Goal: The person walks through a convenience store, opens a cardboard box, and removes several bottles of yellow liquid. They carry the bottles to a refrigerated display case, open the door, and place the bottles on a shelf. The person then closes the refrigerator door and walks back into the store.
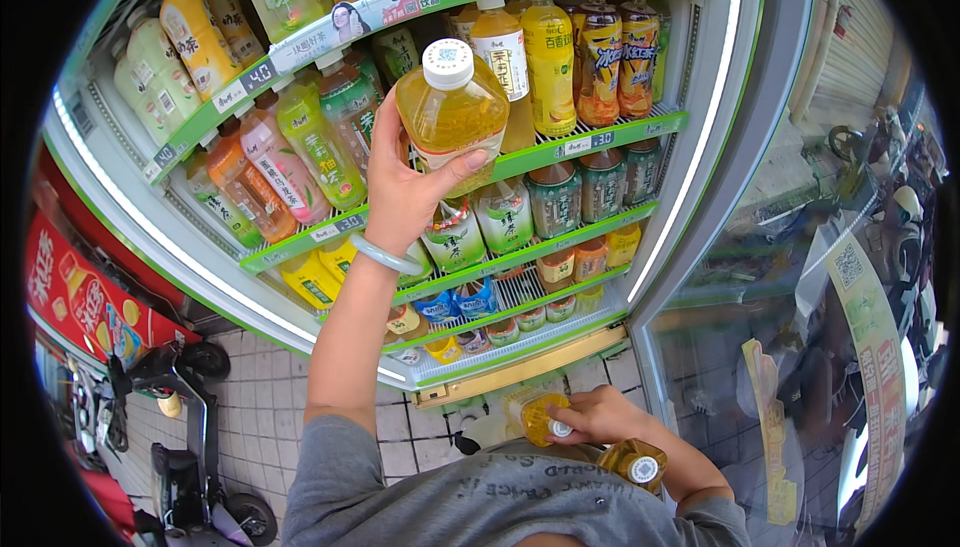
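Note:
A large clear plastic bottle of yellow drink with a white cap (454,111) is gripped by my left hand (409,183), raised before the shelves of an upright drinks fridge. A pale bangle circles that wrist. Low down by my body, my right hand (600,416) grips a bottle of yellow drink (541,418) near its white cap. Another bottle of amber drink (636,464) lies between my right forearm and my grey shirt. Beyond the raised bottle, a white-capped bottle with a white label (504,51) stands on the shelf.
Green-edged shelves (634,130) hold rows of bottled drinks, with yellow-labelled bottles (549,66) at the right. The glass fridge door (697,367) stands open on the right. A parked scooter (191,427) stands on the paving at lower left, near a red drinks banner (90,292).

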`<state>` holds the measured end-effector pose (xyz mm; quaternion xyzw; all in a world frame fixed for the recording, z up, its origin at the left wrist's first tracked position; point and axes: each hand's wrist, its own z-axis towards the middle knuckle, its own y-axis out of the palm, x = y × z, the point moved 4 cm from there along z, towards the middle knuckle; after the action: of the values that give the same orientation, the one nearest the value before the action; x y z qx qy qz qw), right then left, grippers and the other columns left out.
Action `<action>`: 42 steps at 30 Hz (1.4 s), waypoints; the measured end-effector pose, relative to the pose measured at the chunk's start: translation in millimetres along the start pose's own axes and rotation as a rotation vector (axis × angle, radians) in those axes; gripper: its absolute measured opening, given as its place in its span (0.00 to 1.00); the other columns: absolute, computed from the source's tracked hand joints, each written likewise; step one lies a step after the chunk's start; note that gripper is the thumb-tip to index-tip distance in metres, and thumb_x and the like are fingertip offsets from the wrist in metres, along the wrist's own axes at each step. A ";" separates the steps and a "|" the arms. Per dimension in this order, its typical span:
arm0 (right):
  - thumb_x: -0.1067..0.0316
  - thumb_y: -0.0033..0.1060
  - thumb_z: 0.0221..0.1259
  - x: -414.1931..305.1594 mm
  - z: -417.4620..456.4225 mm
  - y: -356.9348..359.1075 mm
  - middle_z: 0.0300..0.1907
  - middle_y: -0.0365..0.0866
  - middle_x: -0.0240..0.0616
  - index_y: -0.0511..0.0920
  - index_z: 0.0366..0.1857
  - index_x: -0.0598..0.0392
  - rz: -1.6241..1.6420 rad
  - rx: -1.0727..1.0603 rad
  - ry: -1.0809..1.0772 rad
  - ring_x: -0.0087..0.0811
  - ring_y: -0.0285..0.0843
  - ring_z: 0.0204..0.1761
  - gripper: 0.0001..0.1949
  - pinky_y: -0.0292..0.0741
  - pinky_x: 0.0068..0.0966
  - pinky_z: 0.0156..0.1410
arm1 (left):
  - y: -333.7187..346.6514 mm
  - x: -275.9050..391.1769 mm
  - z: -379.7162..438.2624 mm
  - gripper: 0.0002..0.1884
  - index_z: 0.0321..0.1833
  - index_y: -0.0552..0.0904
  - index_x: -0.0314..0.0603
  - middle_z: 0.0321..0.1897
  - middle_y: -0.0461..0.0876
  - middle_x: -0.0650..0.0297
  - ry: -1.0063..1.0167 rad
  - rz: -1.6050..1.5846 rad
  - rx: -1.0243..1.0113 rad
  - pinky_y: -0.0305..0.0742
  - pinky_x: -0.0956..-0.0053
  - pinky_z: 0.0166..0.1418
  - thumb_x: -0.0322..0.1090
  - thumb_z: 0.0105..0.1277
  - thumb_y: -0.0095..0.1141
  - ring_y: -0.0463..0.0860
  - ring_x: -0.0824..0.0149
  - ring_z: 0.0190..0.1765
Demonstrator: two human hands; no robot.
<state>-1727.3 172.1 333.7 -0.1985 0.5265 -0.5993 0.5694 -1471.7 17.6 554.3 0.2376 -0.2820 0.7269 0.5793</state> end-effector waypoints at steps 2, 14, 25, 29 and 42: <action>0.44 0.66 0.63 4.0 -3.4 -1.4 0.18 0.75 0.33 0.80 0.46 0.50 0.000 -0.009 0.006 0.35 0.79 0.24 0.20 0.75 0.33 0.25 | 4.5 -6.7 10.8 0.46 0.75 0.62 0.38 0.68 0.73 0.59 -0.001 -0.100 0.017 0.70 0.64 0.74 0.30 0.56 0.78 0.75 0.63 0.69; 0.47 0.67 0.63 11.1 -2.6 -6.2 0.19 0.76 0.33 0.80 0.46 0.50 0.027 -0.022 0.006 0.34 0.80 0.25 0.19 0.75 0.33 0.25 | 12.0 -69.8 52.5 0.50 0.78 0.49 0.35 0.73 0.61 0.49 0.033 -0.074 0.114 0.62 0.62 0.78 0.32 0.62 0.72 0.64 0.58 0.75; 0.47 0.67 0.63 17.8 3.3 -1.4 0.19 0.77 0.33 0.80 0.46 0.49 0.029 -0.023 0.032 0.34 0.80 0.24 0.18 0.74 0.33 0.25 | -4.8 -118.5 52.0 0.56 0.80 0.39 0.27 0.77 0.57 0.39 -0.186 0.278 0.263 0.56 0.62 0.80 0.30 0.58 0.68 0.61 0.48 0.77; 0.47 0.67 0.63 19.6 10.6 4.1 0.19 0.77 0.33 0.80 0.45 0.49 0.028 0.000 0.034 0.34 0.80 0.24 0.18 0.75 0.33 0.26 | -7.1 -127.4 37.4 0.56 0.78 0.44 0.22 0.73 0.58 0.34 -0.231 0.456 0.209 0.54 0.58 0.81 0.38 0.57 0.71 0.59 0.40 0.76; 0.49 0.67 0.64 18.3 17.8 -1.0 0.20 0.78 0.32 0.78 0.43 0.50 0.027 -0.025 0.043 0.33 0.81 0.27 0.17 0.75 0.32 0.27 | -0.1 -139.5 67.3 0.30 0.62 0.73 0.30 0.55 0.83 0.45 -0.337 0.578 0.270 0.75 0.61 0.63 0.42 0.64 0.68 0.83 0.49 0.58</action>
<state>-1717.8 148.4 334.5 -0.1856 0.5487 -0.5890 0.5636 -1440.2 -127.3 509.5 0.3390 -0.3305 0.8421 0.2582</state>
